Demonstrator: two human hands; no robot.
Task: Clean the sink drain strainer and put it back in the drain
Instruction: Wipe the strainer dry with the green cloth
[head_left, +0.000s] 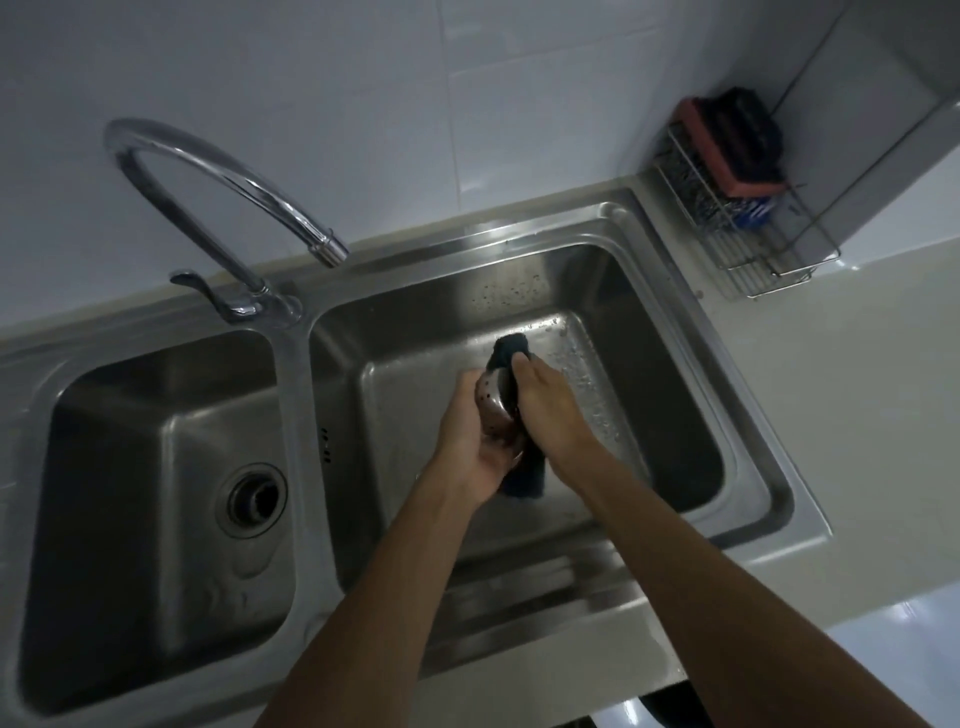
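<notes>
Over the right basin (675, 457) of a steel double sink, my left hand (467, 441) cups a perforated metal drain strainer (493, 405), tilted on its side. My right hand (545, 410) presses a dark scouring pad (511, 349) against the strainer's right side; the pad wraps around it and hangs out below at the wrists. The left basin's drain (253, 500) is open, with no strainer in it. The right basin's drain is hidden under my hands.
A curved chrome faucet (208, 176) arches from the divider, its spout over the right basin's back left corner, with no water running. A wire rack (737, 218) with sponges stands on the counter at the back right by the tiled wall.
</notes>
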